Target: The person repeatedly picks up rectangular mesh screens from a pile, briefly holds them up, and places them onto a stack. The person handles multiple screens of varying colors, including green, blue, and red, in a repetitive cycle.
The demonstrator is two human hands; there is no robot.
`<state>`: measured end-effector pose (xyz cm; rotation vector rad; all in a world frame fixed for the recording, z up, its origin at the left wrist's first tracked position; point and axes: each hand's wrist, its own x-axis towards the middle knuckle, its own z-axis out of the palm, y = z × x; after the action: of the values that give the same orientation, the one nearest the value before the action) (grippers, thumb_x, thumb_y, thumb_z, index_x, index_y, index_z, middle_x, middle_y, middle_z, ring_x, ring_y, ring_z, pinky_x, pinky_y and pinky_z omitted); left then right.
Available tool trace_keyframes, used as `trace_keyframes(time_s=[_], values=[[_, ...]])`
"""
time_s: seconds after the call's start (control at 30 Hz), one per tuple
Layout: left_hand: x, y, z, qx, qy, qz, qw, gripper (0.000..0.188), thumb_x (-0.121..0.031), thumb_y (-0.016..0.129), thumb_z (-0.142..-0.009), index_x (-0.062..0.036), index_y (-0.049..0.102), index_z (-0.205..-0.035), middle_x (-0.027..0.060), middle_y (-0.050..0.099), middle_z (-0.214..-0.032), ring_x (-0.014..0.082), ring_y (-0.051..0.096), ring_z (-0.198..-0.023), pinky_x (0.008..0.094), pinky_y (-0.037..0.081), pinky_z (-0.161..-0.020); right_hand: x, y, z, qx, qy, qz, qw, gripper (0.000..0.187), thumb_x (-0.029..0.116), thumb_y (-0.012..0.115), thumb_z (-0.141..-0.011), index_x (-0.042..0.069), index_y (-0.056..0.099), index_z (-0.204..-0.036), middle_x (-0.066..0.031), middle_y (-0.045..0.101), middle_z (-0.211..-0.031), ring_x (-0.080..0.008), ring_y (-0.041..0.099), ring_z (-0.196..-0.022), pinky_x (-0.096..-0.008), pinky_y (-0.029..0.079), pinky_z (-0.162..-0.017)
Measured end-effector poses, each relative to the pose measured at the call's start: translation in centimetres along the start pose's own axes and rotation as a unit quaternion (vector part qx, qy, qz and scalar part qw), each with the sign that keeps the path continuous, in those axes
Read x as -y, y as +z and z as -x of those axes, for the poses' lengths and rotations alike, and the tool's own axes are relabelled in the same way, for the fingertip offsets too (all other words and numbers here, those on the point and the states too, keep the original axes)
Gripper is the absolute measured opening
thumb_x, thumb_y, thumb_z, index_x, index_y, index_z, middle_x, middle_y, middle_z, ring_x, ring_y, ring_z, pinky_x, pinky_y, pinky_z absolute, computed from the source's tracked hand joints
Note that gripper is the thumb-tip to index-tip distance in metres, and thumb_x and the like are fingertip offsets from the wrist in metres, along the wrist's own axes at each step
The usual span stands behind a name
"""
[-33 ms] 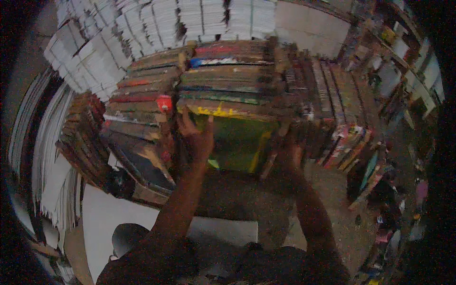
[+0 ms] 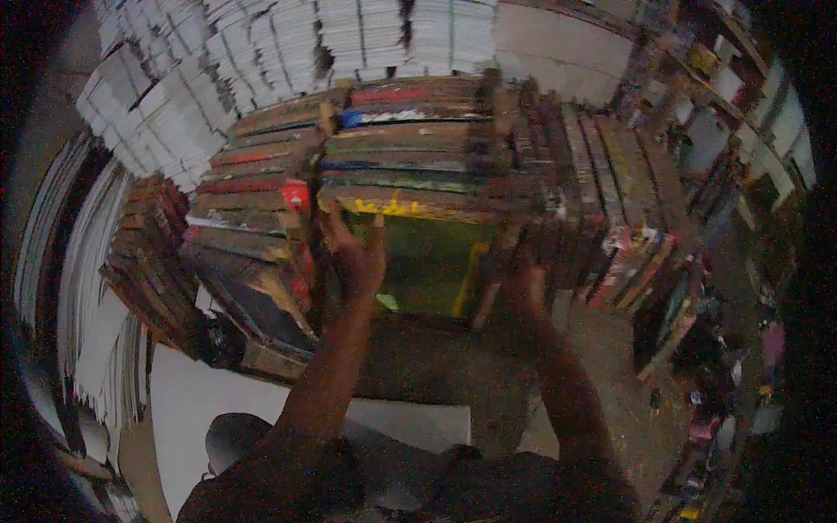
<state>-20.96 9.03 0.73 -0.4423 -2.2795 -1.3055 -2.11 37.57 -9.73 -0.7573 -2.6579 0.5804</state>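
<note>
A framed panel that looks like a printing screen (image 2: 427, 261) is in front of me, with a dark green mesh and a yellow-marked upper edge. It leans against the front of a stack of similar frames (image 2: 410, 157). At its left edge is my left hand (image 2: 353, 261), thumb on the front and fingers up along the side. My right hand (image 2: 527, 283) is at the right edge, its fingers curled and partly lost in shadow and blur.
Further frames stand at left (image 2: 248, 187) and right (image 2: 602, 174). Piled white paper (image 2: 288, 44) fills the back. At left are leaning sheets (image 2: 105, 288) and a white board (image 2: 200, 392). Cluttered shelves (image 2: 724, 105) run along the right, above loose items (image 2: 706, 418).
The whole scene, my hands and the screen included, sits slightly further left in the picture. My hands keep the same places at the screen's edges.
</note>
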Motion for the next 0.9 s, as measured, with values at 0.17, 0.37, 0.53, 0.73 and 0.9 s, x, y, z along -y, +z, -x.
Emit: trace_keyframes(time_s=[0.17,0.37,0.53,0.73,0.9], values=[[-1.8,5.0,4.8,-0.068,0.139,0.031,0.988,0.086,-0.047,0.071,-0.095,-0.0065,0.032,-0.159,0.0313,0.023,-0.164,0.0495,0.022,-0.152,0.0600,0.022,-0.122,2.4,-3.1,1.9,-0.096,-0.063,-0.020,0.993,0.034,0.028,0.073,-0.093,0.002,0.065,-0.115,-0.0193,0.068,-0.102,-0.0391,0.063,-0.090,-0.0489,0.050,-0.079],[-15.2,6.7,9.7,0.119,0.204,0.127,0.963,0.073,-0.041,0.071,-0.096,-0.0011,0.043,-0.150,0.0312,0.029,-0.160,0.0488,0.026,-0.149,0.0601,0.023,-0.120,-3.2,-16.2,8.0,-0.473,-0.112,0.185,0.854,0.032,0.029,0.073,-0.093,0.002,0.067,-0.111,-0.0194,0.067,-0.101,-0.0403,0.062,-0.092,-0.0495,0.049,-0.081],[-18.3,8.4,12.2,0.138,0.264,0.182,0.937,0.060,-0.037,0.073,-0.095,-0.0022,0.053,-0.139,0.0292,0.039,-0.152,0.0464,0.034,-0.144,0.0585,0.027,-0.118,-16.0,-28.2,10.4,-0.522,0.124,0.094,0.839,0.033,0.029,0.069,-0.097,0.001,0.067,-0.112,-0.0206,0.069,-0.103,-0.0393,0.066,-0.090,-0.0485,0.051,-0.079],[-20.7,8.0,16.6,0.221,0.254,0.212,0.918,0.050,-0.036,0.075,-0.093,-0.0069,0.061,-0.132,0.0251,0.044,-0.148,0.0425,0.041,-0.138,0.0561,0.033,-0.114,-41.8,-27.8,9.4,-0.228,0.205,0.278,0.910,0.029,0.032,0.066,-0.099,0.003,0.069,-0.107,-0.0141,0.074,-0.102,-0.0331,0.072,-0.090,-0.0452,0.054,-0.076],[-19.6,7.4,17.2,0.253,0.230,0.270,0.900,0.044,-0.035,0.075,-0.093,-0.0092,0.066,-0.127,0.0211,0.045,-0.148,0.0415,0.043,-0.136,0.0553,0.034,-0.114,-40.8,-28.6,8.5,-0.056,0.064,0.463,0.882,0.033,0.036,0.066,-0.099,0.004,0.068,-0.109,-0.0100,0.073,-0.098,-0.0304,0.071,-0.094,-0.0468,0.054,-0.080]])
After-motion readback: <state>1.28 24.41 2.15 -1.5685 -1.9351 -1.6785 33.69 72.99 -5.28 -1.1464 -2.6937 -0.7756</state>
